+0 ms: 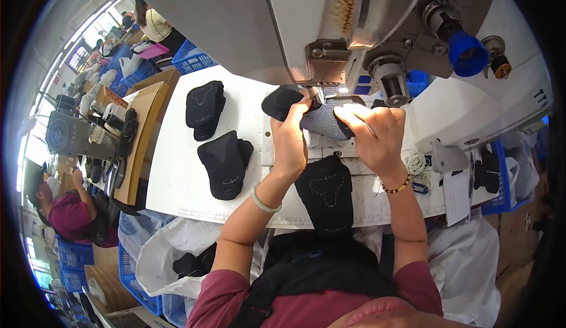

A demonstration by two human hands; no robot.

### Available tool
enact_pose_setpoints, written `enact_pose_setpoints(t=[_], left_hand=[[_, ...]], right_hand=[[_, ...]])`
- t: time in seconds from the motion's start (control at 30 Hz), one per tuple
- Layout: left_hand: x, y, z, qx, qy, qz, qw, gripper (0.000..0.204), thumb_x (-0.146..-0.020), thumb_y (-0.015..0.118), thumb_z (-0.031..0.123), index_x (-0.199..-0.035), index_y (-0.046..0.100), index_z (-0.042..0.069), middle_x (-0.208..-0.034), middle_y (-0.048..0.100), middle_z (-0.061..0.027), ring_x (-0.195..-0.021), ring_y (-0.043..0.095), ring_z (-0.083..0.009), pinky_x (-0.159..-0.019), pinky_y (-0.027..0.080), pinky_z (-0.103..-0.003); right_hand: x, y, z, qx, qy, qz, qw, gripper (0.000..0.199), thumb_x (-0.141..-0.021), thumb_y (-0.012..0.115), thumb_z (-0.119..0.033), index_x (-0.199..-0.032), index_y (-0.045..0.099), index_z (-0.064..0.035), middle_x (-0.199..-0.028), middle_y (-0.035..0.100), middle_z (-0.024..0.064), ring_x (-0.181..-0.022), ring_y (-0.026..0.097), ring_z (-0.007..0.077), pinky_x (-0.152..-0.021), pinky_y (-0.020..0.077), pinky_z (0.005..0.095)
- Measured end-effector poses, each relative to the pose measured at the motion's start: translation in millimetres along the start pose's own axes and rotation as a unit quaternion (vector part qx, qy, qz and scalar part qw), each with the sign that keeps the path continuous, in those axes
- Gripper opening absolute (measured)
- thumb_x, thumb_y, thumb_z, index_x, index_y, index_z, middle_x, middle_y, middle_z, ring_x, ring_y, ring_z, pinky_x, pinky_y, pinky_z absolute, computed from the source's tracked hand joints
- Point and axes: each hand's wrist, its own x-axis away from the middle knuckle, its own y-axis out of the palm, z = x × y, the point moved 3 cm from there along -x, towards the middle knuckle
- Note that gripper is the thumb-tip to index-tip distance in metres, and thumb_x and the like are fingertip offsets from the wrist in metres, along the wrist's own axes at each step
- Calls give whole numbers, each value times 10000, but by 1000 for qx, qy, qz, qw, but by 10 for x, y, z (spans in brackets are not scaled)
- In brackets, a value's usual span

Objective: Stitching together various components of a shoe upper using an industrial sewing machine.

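Note:
My left hand (290, 136) and my right hand (372, 133) both press on a black and grey mesh shoe upper piece (321, 119) under the head of a large grey sewing machine (354, 27). The left hand grips its black end on the left. The right hand pins the grey mesh part from the right. A pale green bangle circles my left wrist; a beaded bracelet circles the right. A black shoe upper with chalk outline (327, 195) lies on the table just in front of my hands, between my forearms.
Two stacks of black uppers (205, 109) (225, 163) lie on the white table (177, 175) to the left. A white bag with black pieces (177, 257) hangs below. Blue crates (191, 60) stand behind. Another person (65, 210) sits at far left by a sewing machine (71, 133).

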Motion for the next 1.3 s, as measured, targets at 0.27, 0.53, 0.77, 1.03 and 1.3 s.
enact_pose_setpoints(t=[0.27, 0.53, 0.77, 1.03, 1.3], left_hand=[[141, 98, -35, -62, 70, 60, 994, 139, -846, 534, 32, -964, 606, 13, -943, 601, -27, -882, 547, -116, -820, 415, -259], [285, 215, -35, -162, 172, 102, 966, 138, -842, 541, 12, -975, 576, 0, -965, 578, -23, -885, 524, -121, -847, 403, -251], [382, 187, -89, -303, 172, 61, 935, 306, -912, 470, -5, -1204, 562, -7, -1174, 572, -126, -1115, 528, -222, -968, 380, -340], [475, -306, -124, -65, 105, -53, 991, 306, -947, 506, 249, -1102, 569, -7, -992, 595, -40, -946, 527, -119, -861, 400, -247], [-109, -137, 177, -56, -173, -100, 978, 206, -833, 594, 138, -995, 601, 11, -936, 623, -41, -868, 589, -133, -801, 468, -264]], right_hand=[[72, 60, 168, -13, 36, 13, 999, 345, -717, 586, 59, -991, 667, -134, -939, 657, 8, -791, 545, 158, -752, 354, 315], [91, 251, 331, -118, 163, 62, 978, 243, -661, 615, 70, -877, 637, -39, -811, 601, 51, -697, 493, 213, -682, 366, 334], [88, 453, 434, -219, 251, 86, 939, 211, -684, 628, 87, -866, 624, -19, -726, 552, 80, -658, 490, 237, -647, 374, 309], [124, 572, 476, -332, 274, 124, 894, 216, -702, 607, 130, -887, 623, 19, -804, 621, 88, -703, 549, 210, -657, 416, 286], [157, 480, 405, -373, 346, 153, 847, 313, -700, 606, 136, -988, 583, 17, -958, 612, 95, -754, 575, 223, -704, 456, 299]])
